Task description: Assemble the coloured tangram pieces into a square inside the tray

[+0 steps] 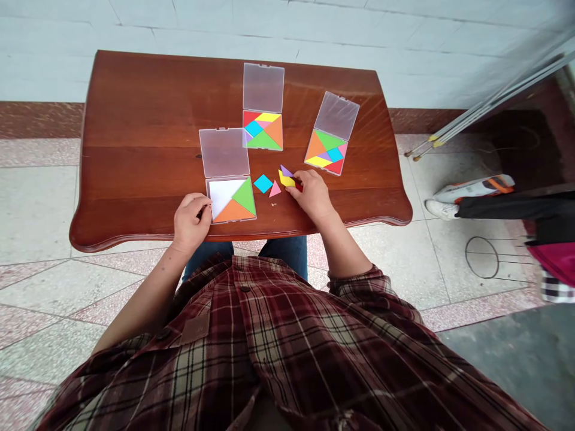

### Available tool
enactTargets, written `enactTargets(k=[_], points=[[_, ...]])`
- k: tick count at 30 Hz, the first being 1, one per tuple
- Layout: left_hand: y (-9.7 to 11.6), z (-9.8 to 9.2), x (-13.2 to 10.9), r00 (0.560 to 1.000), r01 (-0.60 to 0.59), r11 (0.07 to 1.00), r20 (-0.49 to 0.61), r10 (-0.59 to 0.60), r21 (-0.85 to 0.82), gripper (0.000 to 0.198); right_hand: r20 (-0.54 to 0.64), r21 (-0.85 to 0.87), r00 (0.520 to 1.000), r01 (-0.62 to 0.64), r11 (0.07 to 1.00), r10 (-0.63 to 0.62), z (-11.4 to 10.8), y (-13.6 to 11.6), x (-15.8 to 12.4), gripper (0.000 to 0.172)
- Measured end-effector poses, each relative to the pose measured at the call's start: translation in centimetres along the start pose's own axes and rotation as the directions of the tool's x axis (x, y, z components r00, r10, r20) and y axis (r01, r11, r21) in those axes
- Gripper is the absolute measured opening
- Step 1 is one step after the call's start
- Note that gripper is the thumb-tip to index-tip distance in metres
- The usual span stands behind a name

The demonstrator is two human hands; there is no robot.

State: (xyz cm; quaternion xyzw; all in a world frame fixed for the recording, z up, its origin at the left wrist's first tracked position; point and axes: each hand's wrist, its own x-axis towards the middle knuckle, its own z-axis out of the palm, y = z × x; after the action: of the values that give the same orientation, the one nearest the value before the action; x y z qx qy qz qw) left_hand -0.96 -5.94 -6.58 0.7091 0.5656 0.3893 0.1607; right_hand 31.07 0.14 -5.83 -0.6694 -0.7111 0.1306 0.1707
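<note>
The right hand (pixel 314 193), fingers pinched, grips a flat yellow parallelogram (pixel 286 180) on or just above the brown wooden bench (pixel 139 173). The left hand (pixel 191 220) curls at a clear plastic case (pixel 224 154); I cannot tell its hold. 1 loose pinch could drop the parallelogram.

Reaches forward with left forearm (pixel 142 294) and right forearm (pixel 345 245), both bare and slanting inward. Curls the fingers of the left grip (pixel 193 220), with thumb bent close to the forefinger; too small to tell whether pinching. Points the right grip (pixel 313 194) inward, back uppermost, with thumb and fingertips set in a pinch.
</note>
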Motion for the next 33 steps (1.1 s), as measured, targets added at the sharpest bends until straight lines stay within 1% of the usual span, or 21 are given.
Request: enactTargets(k=[4, 7, 11, 14, 23, 30, 33], points=[[-0.1, 0.1, 0.1, 1.0, -0.004, 1.0, -0.017, 0.004, -0.016, 0.013, -0.026, -0.032, 0.999, -0.043, 0.999, 0.043, 0.1, 0.1, -0.1, 0.02], [-0.4, 0.1, 0.1, 0.999, 0.012, 1.0, -0.05, -0.012, -0.012, 0.012, -0.027, -0.048, 0.998, -0.051, 0.998, 0.05, 0.0, 0.0, -0.3, 0.017], [-0.3, 0.0, 0.1, 0.997, 0.017, 1.0, -0.077, -0.019, -0.021, 0.012, -0.04, -0.038, 0.999, -0.026, 0.999, 0.024, 0.0, 0.0, -0.3, 0.02], [-0.1, -0.1, 0.1, 0.997, 0.008, 1.0, -0.076, -0.01, -0.02, 0.011, -0.028, -0.03, 0.999, -0.021, 0.999, 0.02, 0.1, 0.1, -0.2, 0.021], [-0.4, 0.1, 0.0, 0.997, 0.018, 0.999, -0.071, -0.021, -0.038, 0.012, -0.04, 0.009, 0.999, -0.004, 1.0, 0.005, 0.2, 0.0, -0.1, 0.01], [-0.4, 0.2, 0.0, 0.997, 0.0, 0.999, -0.077, -0.003, -0.035, 0.012, -0.036, 0.019, 0.999, 0.004, 1.0, -0.004, -0.7, -0.5, -0.6, 0.008], [-0.2, 0.1, 0.1, 0.997, -0.007, 0.999, -0.075, 0.004, -0.037, 0.012, -0.017, 0.019, 1.0, -0.009, 1.0, 0.01, -1.2, -0.7, -1.1, 0.009]])
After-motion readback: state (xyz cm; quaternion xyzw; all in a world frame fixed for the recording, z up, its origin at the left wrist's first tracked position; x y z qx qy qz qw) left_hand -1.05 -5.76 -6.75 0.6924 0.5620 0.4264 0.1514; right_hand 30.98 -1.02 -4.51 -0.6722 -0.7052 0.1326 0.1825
